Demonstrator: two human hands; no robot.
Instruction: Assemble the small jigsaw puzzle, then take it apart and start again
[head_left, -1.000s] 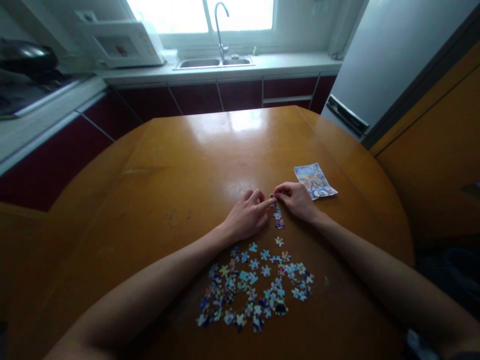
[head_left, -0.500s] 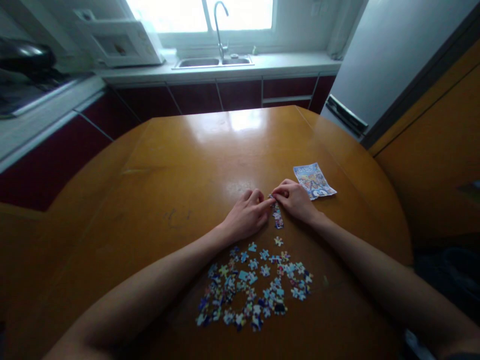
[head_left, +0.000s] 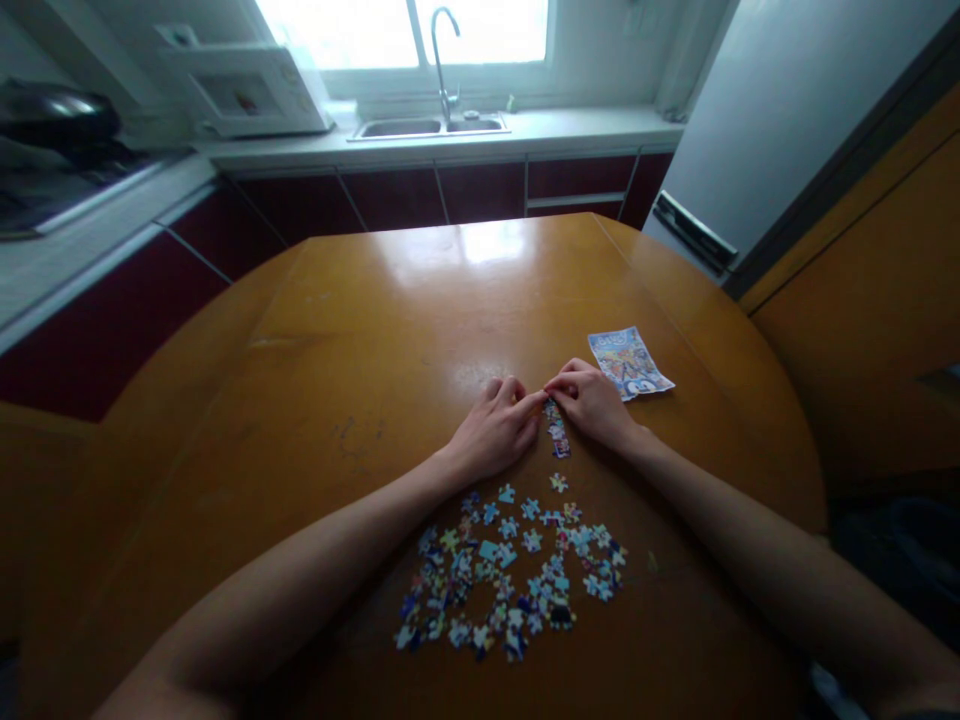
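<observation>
A narrow strip of joined jigsaw pieces (head_left: 556, 430) lies on the wooden table between my hands. My left hand (head_left: 496, 430) rests at the strip's left side, its index finger reaching to the far end and the other fingers curled. From the right, my right hand (head_left: 591, 400) pinches a puzzle piece at that same end; the fingertips mostly hide it. A single loose puzzle piece (head_left: 559, 482) lies just below the strip. Nearer to me, many loose jigsaw pieces (head_left: 506, 553) in blue, white, yellow and dark colours are spread out in a patch.
A printed picture sheet (head_left: 631, 362) lies beyond my right hand. The wooden table (head_left: 360, 330) has a rounded edge. Behind it stand a counter with a sink (head_left: 405, 127), a microwave (head_left: 251, 92) and a fridge (head_left: 772, 110).
My fingertips have drawn closer together at the strip's far end, covering the piece that showed there before. The strip and the loose pieces stay where they were.
</observation>
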